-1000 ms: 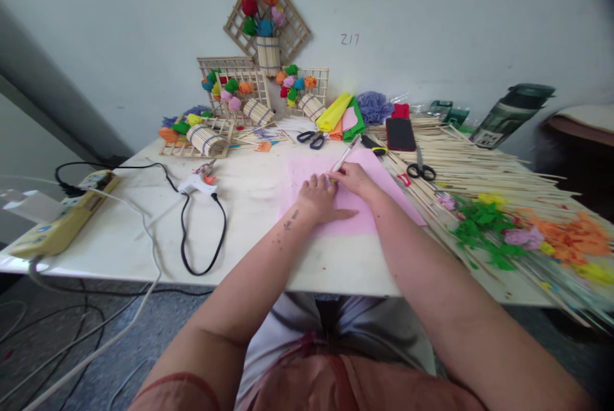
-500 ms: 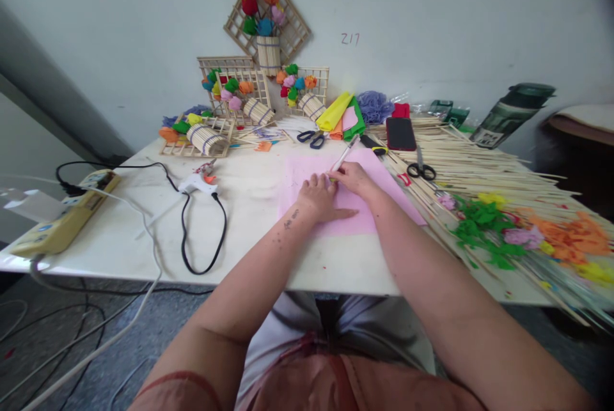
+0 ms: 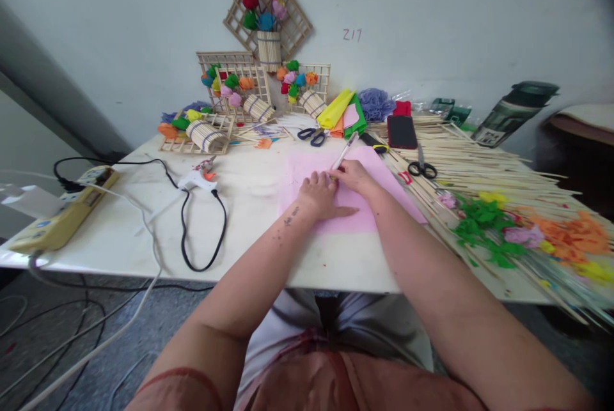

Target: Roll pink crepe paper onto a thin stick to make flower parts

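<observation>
1. The right hand [image 3: 354, 176] pinches a thin pen [image 3: 344, 155], tip down on the pink paper [image 3: 352, 197].
2. The left hand [image 3: 320, 193] lies flat on that paper, grasping nothing.
3. The paper lies on the white counter [image 3: 249, 206].
4. Black scissors [image 3: 421, 169] lie near, on wooden sticks [image 3: 474, 165].
5. A glue gun [image 3: 197, 179] sits to the left.

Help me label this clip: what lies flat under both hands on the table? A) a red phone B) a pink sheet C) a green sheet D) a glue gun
B: the left hand presses flat on the pink sheet, and the right hand works a pen-like tool on it.
</observation>
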### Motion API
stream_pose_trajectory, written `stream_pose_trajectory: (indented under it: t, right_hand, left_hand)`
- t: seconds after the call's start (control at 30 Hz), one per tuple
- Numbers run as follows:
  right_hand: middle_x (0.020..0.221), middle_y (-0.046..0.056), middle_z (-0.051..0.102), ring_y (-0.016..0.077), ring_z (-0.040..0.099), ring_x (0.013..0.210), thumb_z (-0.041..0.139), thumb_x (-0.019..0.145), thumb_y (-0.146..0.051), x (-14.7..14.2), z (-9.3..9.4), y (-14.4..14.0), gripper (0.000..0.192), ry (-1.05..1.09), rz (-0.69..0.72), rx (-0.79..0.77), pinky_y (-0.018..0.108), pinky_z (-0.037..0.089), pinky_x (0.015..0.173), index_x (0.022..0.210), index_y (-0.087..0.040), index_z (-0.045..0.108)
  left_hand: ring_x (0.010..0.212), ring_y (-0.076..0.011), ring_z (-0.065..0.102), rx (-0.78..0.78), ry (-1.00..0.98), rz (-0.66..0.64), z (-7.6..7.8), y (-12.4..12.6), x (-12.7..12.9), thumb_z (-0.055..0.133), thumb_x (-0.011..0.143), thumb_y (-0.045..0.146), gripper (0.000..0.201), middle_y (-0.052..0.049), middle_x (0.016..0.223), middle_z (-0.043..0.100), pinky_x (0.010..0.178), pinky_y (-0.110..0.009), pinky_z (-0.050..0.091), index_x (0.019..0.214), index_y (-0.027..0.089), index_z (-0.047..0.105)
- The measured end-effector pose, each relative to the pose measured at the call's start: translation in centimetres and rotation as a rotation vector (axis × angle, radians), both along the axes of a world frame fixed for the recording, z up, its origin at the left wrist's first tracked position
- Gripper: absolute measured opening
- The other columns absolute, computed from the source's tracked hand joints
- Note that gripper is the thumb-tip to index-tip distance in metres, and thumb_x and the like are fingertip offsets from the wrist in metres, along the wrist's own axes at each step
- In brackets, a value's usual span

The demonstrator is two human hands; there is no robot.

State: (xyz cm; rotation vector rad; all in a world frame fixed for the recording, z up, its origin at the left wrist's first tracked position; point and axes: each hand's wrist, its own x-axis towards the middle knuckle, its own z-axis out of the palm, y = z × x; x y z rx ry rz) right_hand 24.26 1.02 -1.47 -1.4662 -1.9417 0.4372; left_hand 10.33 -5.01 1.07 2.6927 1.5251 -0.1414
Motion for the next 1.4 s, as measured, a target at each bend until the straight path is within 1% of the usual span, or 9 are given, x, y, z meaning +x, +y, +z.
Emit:
stream_pose_trajectory:
  t: [0.1, 0.37, 0.57, 0.7, 1.03, 1.4]
  right_hand:
    - [0.077, 0.007, 0.07, 0.0155, 0.062, 0.07, 0.059, 0.075, -0.028, -0.08, -0.03, 0.01, 0.018, -0.018, -0.014, 0.012, 0.023, 0.045, 0.064, 0.08, -0.013, 0.068]
    - [0.075, 0.007, 0.07, 0.0155, 0.061, 0.067, 0.058, 0.076, -0.032, -0.19, -0.09, -0.09, 0.022, -0.025, -0.059, 0.024, 0.023, 0.043, 0.061, 0.079, -0.013, 0.068]
    - [0.072, 0.006, 0.068, 0.015, 0.06, 0.066, 0.056, 0.077, -0.034, -0.22, 0.05, -0.06, 0.025, 0.023, -0.096, 0.017, 0.023, 0.043, 0.06, 0.079, -0.012, 0.067]
    - [0.071, 0.006, 0.068, 0.0145, 0.06, 0.066, 0.057, 0.077, -0.034, -0.28, 0.14, -0.05, 0.024, 0.011, -0.117, 0.008, 0.023, 0.043, 0.061, 0.078, -0.013, 0.067]
    - [0.078, 0.007, 0.07, 0.0159, 0.063, 0.071, 0.057, 0.077, -0.033, -0.22, -0.15, 0.33, 0.023, 0.015, -0.095, -0.005, 0.024, 0.045, 0.064, 0.083, -0.013, 0.067]
    - [0.079, 0.008, 0.07, 0.0162, 0.062, 0.071, 0.057, 0.077, -0.034, -0.46, 0.14, 0.2, 0.024, -0.061, -0.119, -0.004, 0.024, 0.045, 0.065, 0.084, -0.013, 0.068]
  left_hand:
    - [0.133, -0.039, 0.018, 0.006, -0.006, -0.008, 0.01, -0.01, -0.02, 0.022, 0.064, 0.087, 0.109, -0.018, 0.147, 0.021, 0.104, -0.048, 0.021, 0.143, 0.011, 0.021]
    - [0.133, -0.0392, 0.018, 0.016, -0.012, -0.004, -0.28, 0.14, -0.01, 0.022, 0.062, 0.088, 0.111, -0.017, 0.148, 0.02, 0.104, -0.049, 0.021, 0.143, 0.011, 0.021]
    - [0.132, -0.0389, 0.019, 0.02, -0.003, -0.009, -0.05, 0.02, -0.05, 0.022, 0.064, 0.087, 0.108, -0.017, 0.147, 0.022, 0.104, -0.049, 0.022, 0.142, 0.012, 0.024]
    - [0.132, -0.0389, 0.018, 0.013, -0.009, -0.006, 0.09, -0.1, -0.08, 0.022, 0.065, 0.086, 0.107, -0.018, 0.147, 0.022, 0.104, -0.049, 0.021, 0.142, 0.011, 0.024]
    - [0.133, -0.0385, 0.017, -0.009, 0.0, 0.002, 0.37, -0.25, -0.03, 0.023, 0.066, 0.085, 0.106, -0.018, 0.148, 0.02, 0.105, -0.049, 0.02, 0.141, 0.011, 0.024]
    - [0.133, -0.0381, 0.017, -0.004, 0.006, -0.002, 0.32, -0.2, 0.01, 0.022, 0.065, 0.086, 0.107, -0.018, 0.148, 0.019, 0.105, -0.049, 0.02, 0.142, 0.012, 0.022]
